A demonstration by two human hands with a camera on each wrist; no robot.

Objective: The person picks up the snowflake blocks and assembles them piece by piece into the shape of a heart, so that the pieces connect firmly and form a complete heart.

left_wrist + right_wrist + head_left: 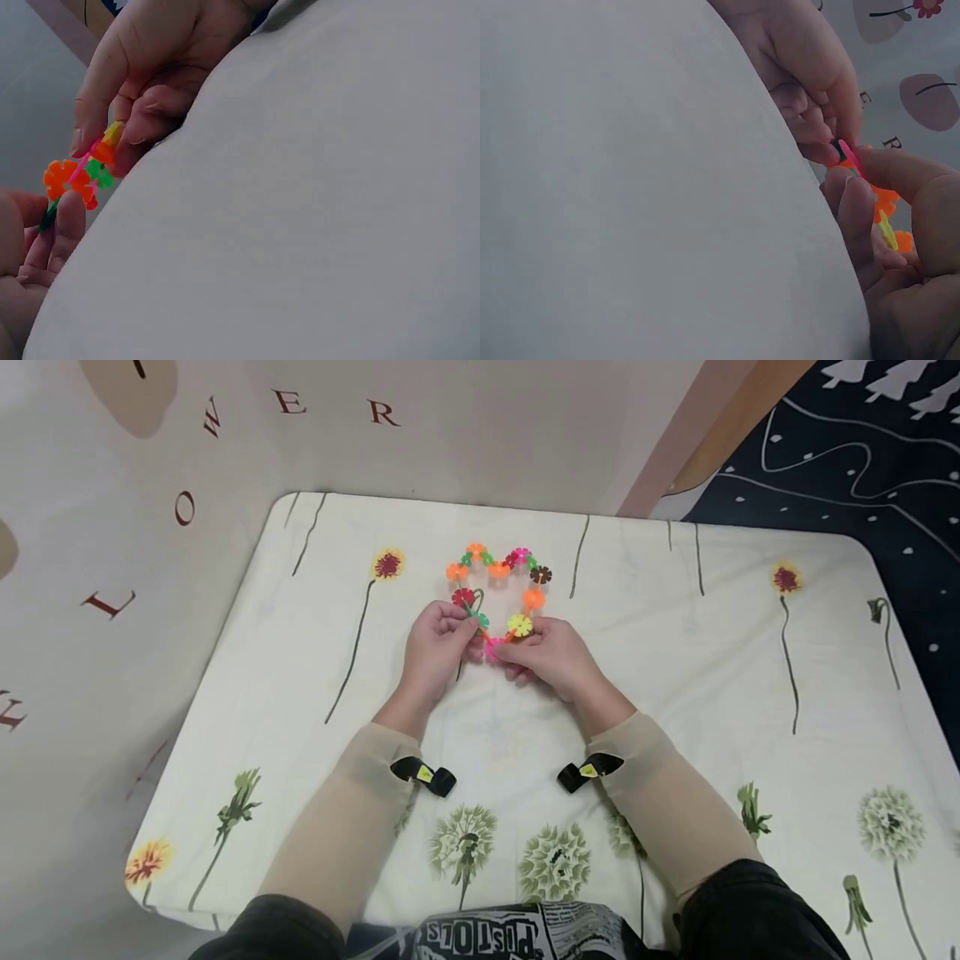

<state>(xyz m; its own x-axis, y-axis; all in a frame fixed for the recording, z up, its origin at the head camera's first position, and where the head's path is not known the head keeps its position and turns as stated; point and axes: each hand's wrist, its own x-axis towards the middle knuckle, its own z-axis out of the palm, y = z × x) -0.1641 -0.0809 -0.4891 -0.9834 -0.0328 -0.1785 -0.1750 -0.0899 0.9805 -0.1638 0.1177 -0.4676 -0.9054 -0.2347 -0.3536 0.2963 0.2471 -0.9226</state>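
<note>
A heart-shaped ring of linked, notched plastic snowflake discs point(533, 599) lies ahead of me, in orange, red, green, pink, yellow and brown. My left hand point(437, 642) pinches a green disc point(480, 621) at the ring's lower left between thumb and fingers. At the bottom point, my right hand point(557, 657) pinches a pink disc point(493, 649), its thumb on top. The yellow disc point(520, 625) sits just above that thumb. In the left wrist view an orange disc point(56, 178) shows between both hands. The right wrist view has the pink disc point(849, 156) edge-on at the fingertips.
The table wears a white cloth point(675, 668) printed with flowers and dandelions. Behind it rises a pale wall covering point(480, 452) with red letters. A dark blue patterned cloth point(825, 468) hangs at the right. Black camera straps point(423, 774) circle both sleeved wrists.
</note>
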